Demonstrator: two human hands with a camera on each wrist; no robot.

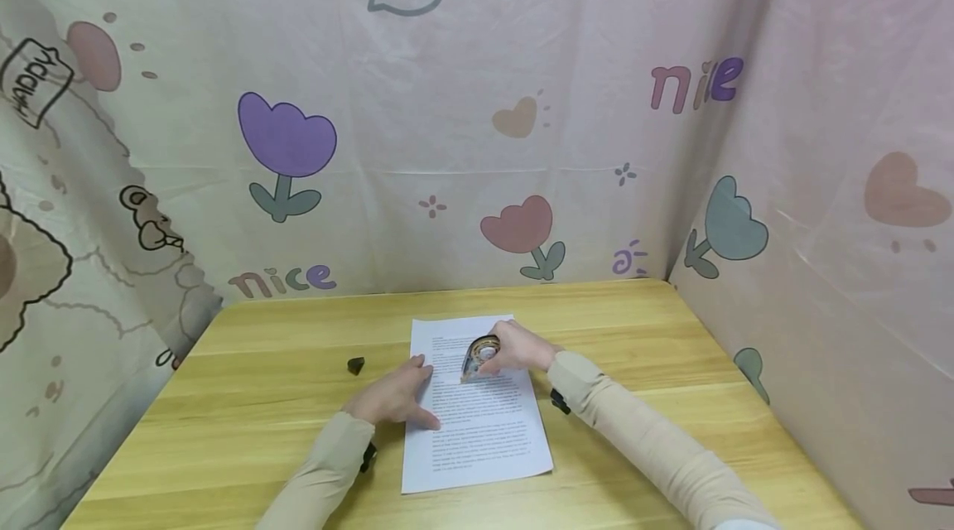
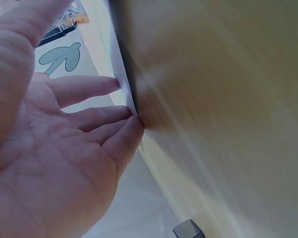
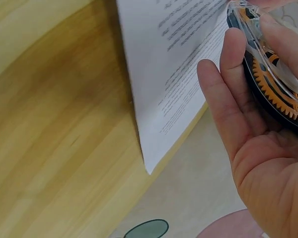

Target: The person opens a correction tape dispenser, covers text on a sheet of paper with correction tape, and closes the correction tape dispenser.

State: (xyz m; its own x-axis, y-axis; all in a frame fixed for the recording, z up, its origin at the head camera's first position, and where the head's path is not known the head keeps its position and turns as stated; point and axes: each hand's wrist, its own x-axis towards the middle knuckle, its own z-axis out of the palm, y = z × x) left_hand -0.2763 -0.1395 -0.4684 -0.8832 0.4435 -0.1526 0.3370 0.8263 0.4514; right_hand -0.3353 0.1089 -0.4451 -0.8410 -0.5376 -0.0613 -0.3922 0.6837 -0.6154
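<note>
- Down goes the head view, and the desk's (image 1: 276,348) near edge and both near corners drop clean out of frame!
- The right hand (image 1: 522,348) covers part of the tape dispenser (image 1: 477,356), and the right wrist view's edge slices it too.
- Print on the sheet (image 1: 484,439): too small to read!
- Toward the desk's left edge, a dark piece (image 1: 355,365), too tiny to identify.
- Left hand (image 1: 395,393): thumb tip lost past its wrist view's top.
</note>
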